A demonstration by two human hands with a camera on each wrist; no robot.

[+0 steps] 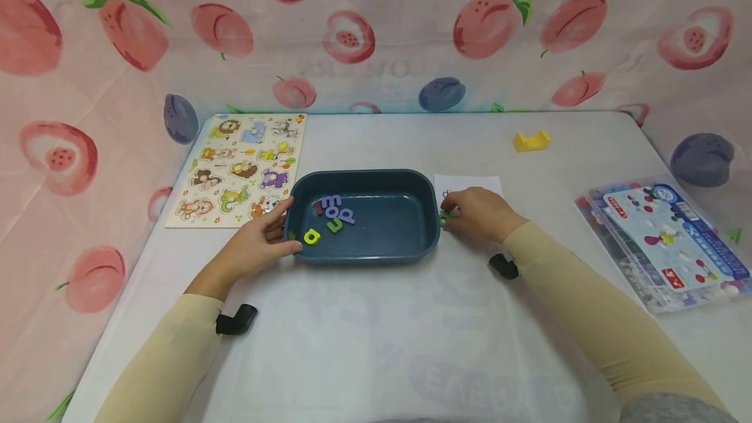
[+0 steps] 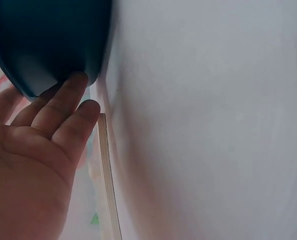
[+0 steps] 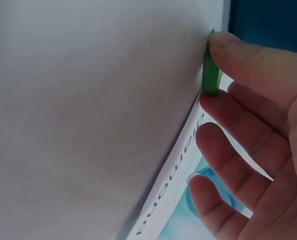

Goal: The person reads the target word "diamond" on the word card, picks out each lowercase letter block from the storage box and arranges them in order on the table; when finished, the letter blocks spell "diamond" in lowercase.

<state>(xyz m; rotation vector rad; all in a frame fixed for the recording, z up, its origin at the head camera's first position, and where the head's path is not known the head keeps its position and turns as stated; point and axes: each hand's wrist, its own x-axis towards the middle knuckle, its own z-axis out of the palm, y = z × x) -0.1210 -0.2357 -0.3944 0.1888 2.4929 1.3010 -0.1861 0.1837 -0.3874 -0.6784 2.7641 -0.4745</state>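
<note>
My left hand [image 1: 258, 240] holds the left end of a dark teal tray [image 1: 364, 260], fingers along the outer wall and thumb at the rim. In the left wrist view, the fingers of the left hand [image 2: 43, 145] touch the tray's outer side [image 2: 43, 45]. Inside lie several plastic letters: a yellow "a" [image 1: 311, 236], a green "n" [image 1: 335, 225] and a purple "m" [image 1: 331, 200] among them. Beside the tray's right end, my right hand [image 1: 478, 213] pinches a small green piece [image 3: 211, 75] between thumb and index finger. Under that hand lies a white card [image 3: 161, 195] printed "diamond", partly covered.
A wooden animal puzzle board [image 1: 196, 175] lies left of the tray. At the back right stands a yellow plastic stand [image 1: 531, 141]. A clear box with a printed label [image 1: 675, 240] sits at the right. A fruit-print curtain [image 1: 399, 31] hangs behind the white table [image 1: 352, 338].
</note>
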